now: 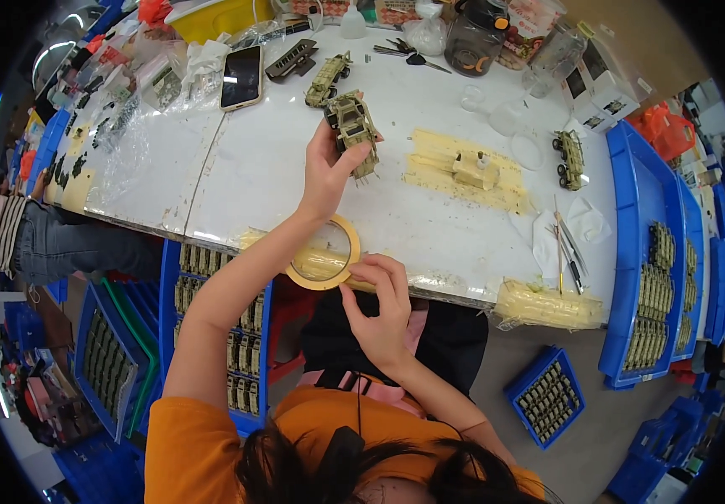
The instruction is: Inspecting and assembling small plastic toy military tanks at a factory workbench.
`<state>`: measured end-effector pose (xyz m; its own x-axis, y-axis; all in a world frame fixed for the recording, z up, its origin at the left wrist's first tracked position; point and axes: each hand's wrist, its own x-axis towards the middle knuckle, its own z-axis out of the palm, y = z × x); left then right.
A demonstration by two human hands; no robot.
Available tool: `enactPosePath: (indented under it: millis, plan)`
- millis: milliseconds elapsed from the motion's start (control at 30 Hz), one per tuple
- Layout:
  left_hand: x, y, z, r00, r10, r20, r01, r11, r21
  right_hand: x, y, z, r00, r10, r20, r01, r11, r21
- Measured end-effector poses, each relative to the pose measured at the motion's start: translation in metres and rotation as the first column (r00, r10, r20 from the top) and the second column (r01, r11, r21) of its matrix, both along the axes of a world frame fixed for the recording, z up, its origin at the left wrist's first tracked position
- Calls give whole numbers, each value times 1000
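My left hand (330, 164) grips a tan toy military vehicle (351, 126) above the white table, its thumb across the body. Just beyond it another tan toy vehicle (327, 81) stands on the table. At the front edge is a roll of yellow masking tape (350, 267), partly behind my left forearm. My right hand (381, 307) has its thumb and fingertips pinched at the roll's lower right rim. Over to the right, a tan vehicle part (475, 170) rests on a patch of yellow tape (429, 160). A further toy vehicle (568, 160) sits near the right side.
A phone (242, 77), keys (413, 55) and a dark bottle (476, 38) lie or stand farther back. Brushes (560, 244) are beside white tissue at right. Blue trays (631, 218) of tan vehicles flank the table, and a smaller blue tray (545, 396) is on the floor.
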<state>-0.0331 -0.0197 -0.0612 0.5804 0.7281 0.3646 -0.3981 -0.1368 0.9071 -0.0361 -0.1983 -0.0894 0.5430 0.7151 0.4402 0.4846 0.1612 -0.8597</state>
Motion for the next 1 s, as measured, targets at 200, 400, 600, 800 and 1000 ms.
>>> enactPosePath:
  millis: [200,400,600,800,1000]
  plan:
    - [-3,-8,-1,1000,25,-11,-24,995,94,1,1,2,997,-54,-63,54,999,-4]
    - [-3,-7,-8,999,22,-28,-17,986,167,-3,-1,-1,989,-62,-137,61,998,-11]
    - [-2,-8,-5,999,-23,-33,28,989,149,-1,-2,-3,992,-42,-116,37,998,-45]
    - [0,-8,-5,997,-62,-44,68,987,146,0,-2,0,994,-28,-105,23,998,-52]
    - [-2,-6,-9,995,-74,-65,83,986,147,5,-3,-2,999,-33,9,34,999,-38]
